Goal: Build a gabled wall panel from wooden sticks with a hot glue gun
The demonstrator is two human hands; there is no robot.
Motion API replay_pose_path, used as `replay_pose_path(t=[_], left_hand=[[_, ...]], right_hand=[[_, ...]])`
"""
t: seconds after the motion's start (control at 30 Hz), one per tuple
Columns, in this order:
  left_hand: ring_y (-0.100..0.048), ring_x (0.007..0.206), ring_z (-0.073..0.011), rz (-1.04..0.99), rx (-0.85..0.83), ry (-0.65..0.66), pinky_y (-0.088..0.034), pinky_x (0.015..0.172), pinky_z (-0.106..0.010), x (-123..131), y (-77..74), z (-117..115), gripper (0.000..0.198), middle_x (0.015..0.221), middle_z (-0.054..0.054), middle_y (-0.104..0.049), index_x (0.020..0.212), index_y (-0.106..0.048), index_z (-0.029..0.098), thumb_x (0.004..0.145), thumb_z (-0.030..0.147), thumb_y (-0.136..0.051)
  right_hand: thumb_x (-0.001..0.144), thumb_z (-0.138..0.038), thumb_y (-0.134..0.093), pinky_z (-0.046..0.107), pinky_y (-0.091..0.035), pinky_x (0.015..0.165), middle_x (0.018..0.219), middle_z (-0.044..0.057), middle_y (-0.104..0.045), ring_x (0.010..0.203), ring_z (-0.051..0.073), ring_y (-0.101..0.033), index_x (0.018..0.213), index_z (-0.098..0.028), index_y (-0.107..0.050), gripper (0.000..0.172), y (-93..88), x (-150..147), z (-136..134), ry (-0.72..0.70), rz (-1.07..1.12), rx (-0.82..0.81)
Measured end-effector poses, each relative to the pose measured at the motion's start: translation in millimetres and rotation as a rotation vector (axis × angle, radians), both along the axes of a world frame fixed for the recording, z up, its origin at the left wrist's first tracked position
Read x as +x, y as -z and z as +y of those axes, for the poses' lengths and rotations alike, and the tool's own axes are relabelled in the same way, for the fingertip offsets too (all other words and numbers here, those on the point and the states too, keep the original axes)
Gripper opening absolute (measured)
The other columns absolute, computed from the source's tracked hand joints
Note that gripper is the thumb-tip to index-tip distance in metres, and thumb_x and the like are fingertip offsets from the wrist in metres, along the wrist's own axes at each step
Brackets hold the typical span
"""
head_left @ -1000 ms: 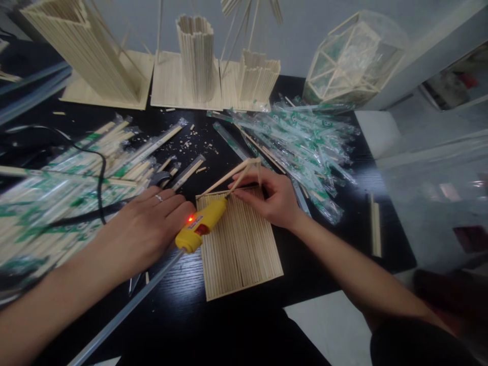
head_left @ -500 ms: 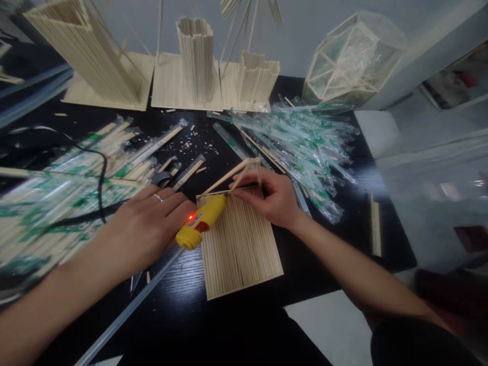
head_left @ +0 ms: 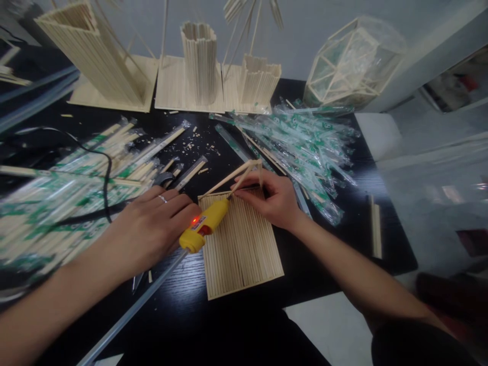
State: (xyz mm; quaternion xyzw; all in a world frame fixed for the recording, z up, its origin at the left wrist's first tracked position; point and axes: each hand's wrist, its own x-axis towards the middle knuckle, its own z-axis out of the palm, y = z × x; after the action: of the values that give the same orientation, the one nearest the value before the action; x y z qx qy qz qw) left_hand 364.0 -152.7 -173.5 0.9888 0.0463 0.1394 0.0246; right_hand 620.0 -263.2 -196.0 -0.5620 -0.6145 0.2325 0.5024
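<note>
My left hand (head_left: 158,223) is closed round a yellow glue gun (head_left: 208,224) with a red light lit and a long clear glue stick (head_left: 133,307) running out of its back. The gun's nozzle touches or nearly touches the foot of a thin wooden stick (head_left: 243,179). My right hand (head_left: 272,198) pinches that stick low down, at the far edge of a flat panel of wooden sticks (head_left: 240,249). Another stick (head_left: 229,178) slants up from the panel's far left corner and meets it at the top, forming a peaked frame.
Wrapped chopsticks (head_left: 76,198) lie heaped at the left, crossed by a black cable (head_left: 108,178). Torn clear wrappers (head_left: 297,137) cover the right back. Behind stand stick-built towers (head_left: 200,61) on flat bases and a stick frame with clear sides (head_left: 354,61). Loose sticks (head_left: 376,229) lie near the right edge.
The glue gun's nozzle has shifted slightly to the right, against the foot of the held stick. My right hand stays almost still. The whole view has shifted a little.
</note>
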Motion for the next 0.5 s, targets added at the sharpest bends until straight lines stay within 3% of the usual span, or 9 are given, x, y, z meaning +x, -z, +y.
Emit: replay_pose_path(t=[0.13,0.33,0.5], left_hand=[[-0.057,0.072,-0.0231,-0.040,-0.022,-0.005,-0.040,0.068,-0.039,-1.4,-3.0,2.6,0.025,0.081,-0.003,-0.063,0.095,-0.060,0.023,0.107,0.027,-0.039],[-0.060,0.076,-0.0226,-0.024,-0.105,-0.022,-0.041,0.070,-0.039,-2.8,-2.2,3.8,0.022,0.089,-0.002,-0.068,0.098,-0.063,0.026,0.104,0.021,-0.043],[-0.064,0.080,-0.0220,-0.023,-0.107,-0.013,-0.047,0.070,-0.037,-9.8,-0.8,6.8,0.025,0.098,-0.003,-0.071,0.100,-0.064,0.026,0.107,0.027,-0.040]], right_hand=[[0.088,-0.016,-0.079,0.027,-0.065,0.087,0.096,0.001,-0.083,0.092,0.016,-0.080,0.099,-0.022,-0.077,0.012,0.4,0.0,0.1,-0.001,0.011,0.009],[0.090,-0.021,-0.077,0.029,-0.065,0.087,0.096,0.001,-0.082,0.092,0.017,-0.080,0.098,-0.022,-0.076,0.009,-0.3,0.6,-0.4,0.001,0.021,-0.016],[0.092,-0.016,-0.069,0.031,-0.066,0.089,0.100,0.004,-0.083,0.097,0.018,-0.080,0.105,-0.021,-0.074,0.015,1.5,1.0,-1.2,-0.042,0.046,-0.014]])
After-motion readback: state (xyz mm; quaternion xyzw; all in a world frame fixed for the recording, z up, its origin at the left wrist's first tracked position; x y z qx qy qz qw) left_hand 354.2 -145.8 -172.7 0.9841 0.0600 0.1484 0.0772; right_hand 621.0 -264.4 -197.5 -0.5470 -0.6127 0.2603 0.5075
